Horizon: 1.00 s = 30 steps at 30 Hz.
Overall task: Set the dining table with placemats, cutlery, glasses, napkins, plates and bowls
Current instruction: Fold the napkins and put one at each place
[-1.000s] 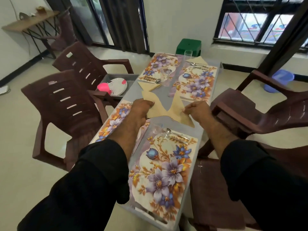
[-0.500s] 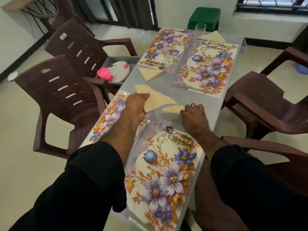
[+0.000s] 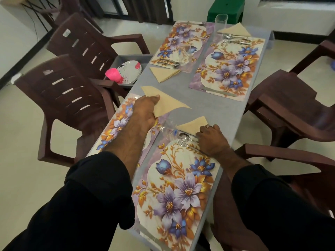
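Observation:
Floral placemats lie on the grey table (image 3: 208, 105); the nearest placemat (image 3: 177, 187) is in front of me. My left hand (image 3: 145, 111) grips a beige folded napkin (image 3: 168, 104) at the top of the near-left placemat (image 3: 116, 124). My right hand (image 3: 212, 140) rests with curled fingers on a second folded napkin (image 3: 193, 125), beside a spoon and fork (image 3: 184, 139) at the top of the nearest placemat. A clear glass (image 3: 167, 126) stands between my hands. The far placemats hold cutlery, napkins and a tall glass (image 3: 220, 21).
A grey tray (image 3: 130, 57) on a chair at the left holds patterned plates (image 3: 129, 71) and a pink bowl (image 3: 113, 75). Brown plastic chairs (image 3: 68, 98) stand on both sides of the table. A green stool (image 3: 225, 8) stands beyond its far end.
The two napkins, held together at the table's middle, have been drawn apart. My left hand took one toward the left placemat; my right hand brought the other down beside the spoon and fork.

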{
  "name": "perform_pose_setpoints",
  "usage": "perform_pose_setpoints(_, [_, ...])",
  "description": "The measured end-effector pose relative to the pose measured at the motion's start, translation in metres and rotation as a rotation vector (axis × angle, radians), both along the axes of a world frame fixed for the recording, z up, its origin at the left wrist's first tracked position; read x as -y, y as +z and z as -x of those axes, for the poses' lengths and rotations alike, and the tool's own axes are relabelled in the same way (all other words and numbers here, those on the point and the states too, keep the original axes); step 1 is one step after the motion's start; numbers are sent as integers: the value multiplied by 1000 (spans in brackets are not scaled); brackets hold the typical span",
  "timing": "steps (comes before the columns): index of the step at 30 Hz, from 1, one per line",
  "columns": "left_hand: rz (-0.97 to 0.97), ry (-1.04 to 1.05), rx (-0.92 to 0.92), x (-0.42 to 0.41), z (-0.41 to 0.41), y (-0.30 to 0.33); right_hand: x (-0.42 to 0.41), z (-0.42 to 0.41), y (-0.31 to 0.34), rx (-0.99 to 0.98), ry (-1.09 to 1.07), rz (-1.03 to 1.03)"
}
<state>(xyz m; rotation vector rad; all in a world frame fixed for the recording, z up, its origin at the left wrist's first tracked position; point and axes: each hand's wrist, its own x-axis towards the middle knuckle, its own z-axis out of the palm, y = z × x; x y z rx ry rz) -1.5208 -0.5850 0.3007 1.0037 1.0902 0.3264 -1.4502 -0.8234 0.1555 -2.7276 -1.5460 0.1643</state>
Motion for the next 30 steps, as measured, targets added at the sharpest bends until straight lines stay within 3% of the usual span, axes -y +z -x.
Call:
perform_pose_setpoints(12, [-39, -23, -45, -11, -2, 6, -3, -16, 16, -334, -231, 61])
perform_pose_setpoints(20, [-29, 7, -48, -13, 7, 13, -4, -35, 20, -466, -177, 89])
perform_pose_setpoints(30, [-34, 46, -36, -17, 18, 30, 5, -38, 26, -431, -177, 82])
